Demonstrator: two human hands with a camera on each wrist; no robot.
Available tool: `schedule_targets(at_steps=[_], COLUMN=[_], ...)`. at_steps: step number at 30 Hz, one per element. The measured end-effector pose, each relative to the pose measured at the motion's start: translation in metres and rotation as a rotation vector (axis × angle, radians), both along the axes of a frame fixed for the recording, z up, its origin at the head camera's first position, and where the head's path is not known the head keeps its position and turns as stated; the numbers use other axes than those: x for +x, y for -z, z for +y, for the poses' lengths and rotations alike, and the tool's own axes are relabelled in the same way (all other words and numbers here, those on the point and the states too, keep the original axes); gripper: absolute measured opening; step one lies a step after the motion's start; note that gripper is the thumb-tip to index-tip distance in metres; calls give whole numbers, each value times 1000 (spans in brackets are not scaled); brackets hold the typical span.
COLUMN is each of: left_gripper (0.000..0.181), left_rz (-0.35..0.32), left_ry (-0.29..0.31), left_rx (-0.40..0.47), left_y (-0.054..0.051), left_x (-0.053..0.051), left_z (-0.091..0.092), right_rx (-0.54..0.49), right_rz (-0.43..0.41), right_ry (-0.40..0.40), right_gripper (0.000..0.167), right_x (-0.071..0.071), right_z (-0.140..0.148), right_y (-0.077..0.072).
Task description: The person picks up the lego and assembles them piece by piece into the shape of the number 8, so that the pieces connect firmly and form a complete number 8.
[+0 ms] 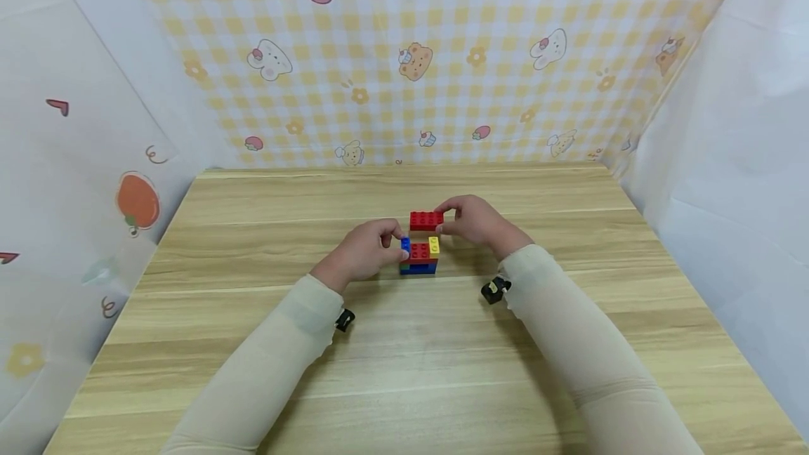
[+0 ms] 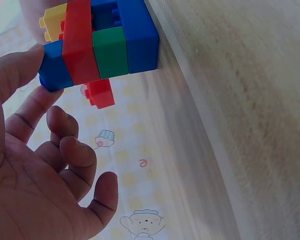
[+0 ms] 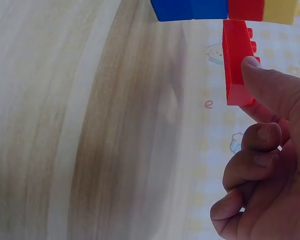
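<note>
A small brick stack stands on the table, with a long blue brick (image 2: 142, 40) at the bottom, a green brick (image 2: 111, 54) above one end, and a red brick (image 2: 80, 45) across them. On its top, a small blue brick (image 2: 57, 65) sits at the left end and a yellow brick (image 1: 433, 247) at the right. My left hand (image 1: 369, 250) pinches that small blue brick between thumb and index finger. Just behind the stack, my right hand (image 1: 475, 220) grips the right end of a separate red brick (image 3: 235, 65), studs up, between thumb and index finger.
The wood-grain table (image 1: 404, 371) reaches a yellow checked cloth backdrop (image 1: 354, 55) at its far edge. White cloth walls (image 1: 727, 104) stand at both sides. A small black device (image 1: 496, 289) hangs under the right wrist, another (image 1: 344, 319) under the left.
</note>
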State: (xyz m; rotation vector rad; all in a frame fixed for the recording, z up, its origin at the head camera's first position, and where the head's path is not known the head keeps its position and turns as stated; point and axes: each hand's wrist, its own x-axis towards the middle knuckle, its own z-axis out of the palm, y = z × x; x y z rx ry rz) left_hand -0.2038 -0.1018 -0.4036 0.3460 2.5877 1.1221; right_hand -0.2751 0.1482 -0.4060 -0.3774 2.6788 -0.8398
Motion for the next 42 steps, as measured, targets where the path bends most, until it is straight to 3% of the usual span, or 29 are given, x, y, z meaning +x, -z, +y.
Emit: schedule_targets(at_steps=[21, 34, 42], left_gripper=[17, 18, 21], left_rz=[2, -12, -12], left_ry=[3, -6, 0], left_rx=[19, 36, 40], left_y=[2, 1, 3], left_x=[0, 0, 0], left_z=[1, 0, -1], right_rx=[-54, -143, -215], right_rz=[55, 80, 50], right_ry=[-22, -39, -67], right_gripper=[37, 37, 32], right_x=[19, 34, 46], right_z=[11, 11, 9], right_y=[-19, -28, -31])
